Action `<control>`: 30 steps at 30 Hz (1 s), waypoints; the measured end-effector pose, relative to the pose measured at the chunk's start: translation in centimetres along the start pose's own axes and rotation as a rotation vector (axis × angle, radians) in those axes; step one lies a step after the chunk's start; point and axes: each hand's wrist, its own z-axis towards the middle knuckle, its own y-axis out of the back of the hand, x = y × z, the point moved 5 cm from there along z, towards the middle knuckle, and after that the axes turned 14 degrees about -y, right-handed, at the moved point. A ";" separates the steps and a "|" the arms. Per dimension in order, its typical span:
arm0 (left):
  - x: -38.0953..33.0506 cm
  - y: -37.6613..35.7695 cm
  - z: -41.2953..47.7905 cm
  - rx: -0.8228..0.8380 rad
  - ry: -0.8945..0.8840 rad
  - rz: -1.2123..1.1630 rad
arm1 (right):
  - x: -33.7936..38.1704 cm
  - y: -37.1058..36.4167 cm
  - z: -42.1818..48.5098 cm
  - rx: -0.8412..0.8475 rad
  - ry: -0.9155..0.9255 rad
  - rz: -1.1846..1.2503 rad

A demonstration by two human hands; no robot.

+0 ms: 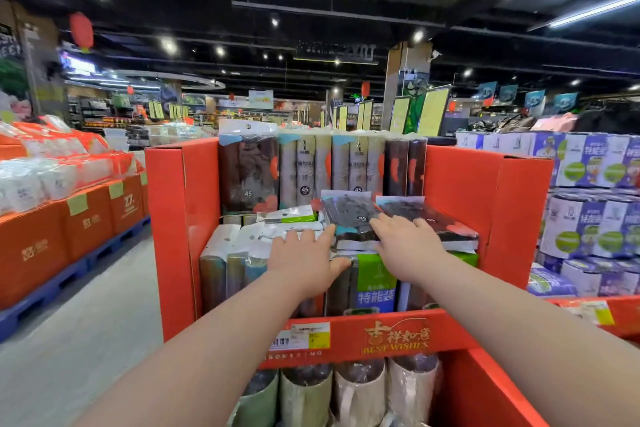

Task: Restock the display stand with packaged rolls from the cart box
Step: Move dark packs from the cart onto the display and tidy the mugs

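Observation:
The red cardboard display stand (460, 204) fills the middle of the head view, packed with packaged rolls. Upright packs (304, 173) line its back. Two dark flat packs lie on top of the front rows: one (349, 215) in the middle, one (446, 224) to its right. My left hand (304, 262) lies spread on the white-topped packs (235, 243), fingertips touching the left edge of the middle dark pack. My right hand (405, 246) presses flat on the dark packs with straight fingers. More rolls (360, 392) stand upright in the red box below the stand's front lip.
Orange boxes on a blue pallet (69, 229) hold wrapped goods at left. Stacked blue and white packs (595, 204) stand at right. A grey floor aisle (86, 322) runs along the left of the stand. A price label (301, 336) sits on the front lip.

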 end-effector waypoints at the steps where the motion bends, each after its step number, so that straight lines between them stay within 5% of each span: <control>1: 0.1 0.1 -0.1 -0.018 -0.003 -0.036 | -0.1 0.0 -0.4 0.022 -0.009 0.001; 6: -0.4 1.8 -1.9 -0.216 -0.042 -0.070 | -1.1 1.4 -4.1 -0.004 -0.119 0.029; 11: -3.9 2.0 -5.2 -0.292 -0.275 0.059 | -2.6 1.3 -10.0 0.037 -0.220 -0.005; 18: -9.0 -1.2 -10.7 -0.188 -0.462 -0.009 | -2.6 -0.6 -19.2 0.179 -0.281 -0.009; 30: -15.1 -5.6 -23.4 0.062 -0.334 -0.155 | -1.7 -3.0 -33.2 0.356 -0.157 0.065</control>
